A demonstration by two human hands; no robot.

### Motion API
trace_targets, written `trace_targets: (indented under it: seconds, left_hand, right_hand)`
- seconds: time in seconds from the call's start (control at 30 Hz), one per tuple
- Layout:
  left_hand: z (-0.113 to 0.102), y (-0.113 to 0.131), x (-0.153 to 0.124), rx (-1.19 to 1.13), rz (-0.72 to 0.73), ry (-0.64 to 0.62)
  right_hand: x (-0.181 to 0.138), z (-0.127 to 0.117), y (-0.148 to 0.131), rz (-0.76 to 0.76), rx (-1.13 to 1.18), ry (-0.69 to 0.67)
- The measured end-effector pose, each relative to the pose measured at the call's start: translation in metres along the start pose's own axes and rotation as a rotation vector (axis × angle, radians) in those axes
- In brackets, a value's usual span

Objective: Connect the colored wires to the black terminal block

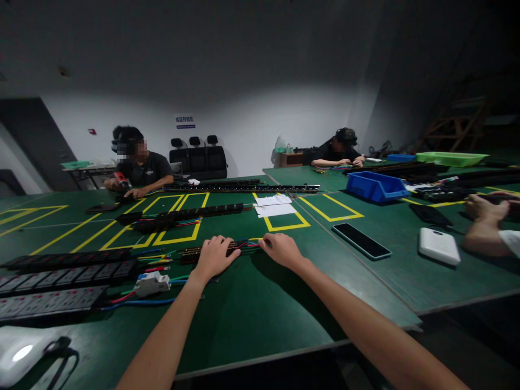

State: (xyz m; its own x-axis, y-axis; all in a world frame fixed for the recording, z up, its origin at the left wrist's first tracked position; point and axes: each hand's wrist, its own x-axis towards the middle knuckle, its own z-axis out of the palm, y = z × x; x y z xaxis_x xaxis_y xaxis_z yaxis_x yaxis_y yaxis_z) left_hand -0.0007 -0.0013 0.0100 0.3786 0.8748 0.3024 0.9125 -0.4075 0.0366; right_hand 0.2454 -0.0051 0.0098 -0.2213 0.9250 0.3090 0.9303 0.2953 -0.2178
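My left hand (215, 257) lies over a dark strip with copper-coloured bars (190, 252), its fingers on the far side and its thumb on the near side. Thin red, blue and green wires (248, 245) run out of the strip to the right. At their far end my right hand (280, 249) is closed, thumb and fingers pinched around the wires; their tips are partly hidden. To the left lie several black power strips (77, 275) with coloured leads. A white circuit breaker (152, 283) sits at the end of one.
Beyond my hands are a wired black strip (182, 216) and white papers (274, 206). A phone (361, 241), a white power bank (439, 246) and a blue bin (376, 187) stand to the right. Two people work across the green table (252, 314); another person's hands (489, 214) are at right.
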Motion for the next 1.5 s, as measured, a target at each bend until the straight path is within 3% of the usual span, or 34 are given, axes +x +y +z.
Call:
trace_targets:
  seconds: [0.23, 0.47, 0.73, 0.93, 1.1, 1.3, 1.5]
  left_hand:
    - [0.0007, -0.0004, 0.0004, -0.002, 0.009, 0.005]
    - [0.0019, 0.0006, -0.0001, 0.032, 0.002, 0.018]
    - [0.0004, 0.0002, 0.0003, -0.001, -0.002, 0.0]
    - [0.0002, 0.0002, -0.0002, 0.012, 0.007, 0.011]
    - [-0.0001, -0.0001, -0.0001, -0.006, 0.012, 0.01]
    - [-0.0002, 0.001, -0.0004, 0.041, 0.002, 0.014]
    - [0.001, 0.0001, -0.0004, 0.044, 0.008, 0.021]
  right_hand:
    - [0.0001, -0.0029, 0.0001, 0.089, 0.039, 0.208]
    - [-0.0012, 0.0006, -0.002, 0.055, 0.018, 0.096]
    - [-0.003, -0.0024, -0.0045, 0.056, 0.073, 0.198]
    - [-0.0043, -0.0026, -0.0066, -0.009, 0.066, 0.054]
    - [-0.0039, -0.0021, -0.0062, 0.029, 0.092, 0.162]
    - [-0.004, -0.0001, -0.0087, 0.012, 0.076, 0.067]
    - [-0.0044, -0.0032, -0.0083, 0.115, 0.053, 0.162]
